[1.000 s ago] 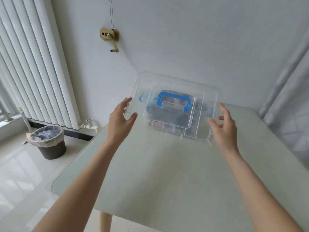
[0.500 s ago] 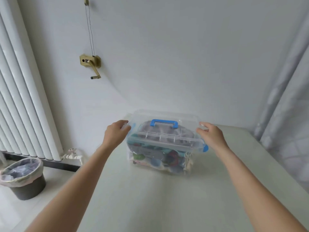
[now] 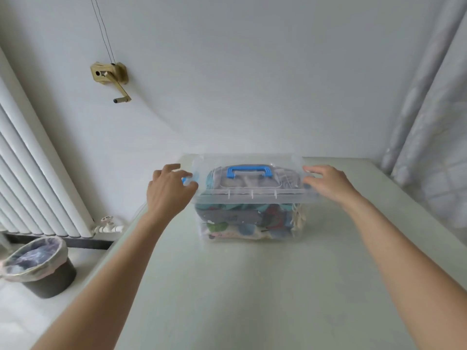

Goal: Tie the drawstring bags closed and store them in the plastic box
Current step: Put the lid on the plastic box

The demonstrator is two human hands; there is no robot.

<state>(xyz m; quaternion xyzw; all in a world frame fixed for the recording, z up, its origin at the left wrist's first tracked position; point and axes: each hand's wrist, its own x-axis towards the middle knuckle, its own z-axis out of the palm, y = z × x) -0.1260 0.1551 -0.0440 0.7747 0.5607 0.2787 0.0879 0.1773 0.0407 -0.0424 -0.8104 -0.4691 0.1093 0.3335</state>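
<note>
- Clear plastic box point(image 3: 252, 223) with blue-handled transparent lid point(image 3: 249, 184): stands on pale table point(image 3: 240, 286), colourful drawstring bags point(image 3: 242, 221) inside.
- Left hand point(image 3: 168, 192): fingers curled on lid's left end.
- Right hand point(image 3: 326, 181): fingers extended, resting on lid's right end.

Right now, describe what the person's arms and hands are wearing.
Nothing shows on either arm: both forearms are bare as far as the frame's lower edge, with no sleeve in view. The left hand and right hand have no gloves, and no ring, watch or bracelet is visible.
</note>
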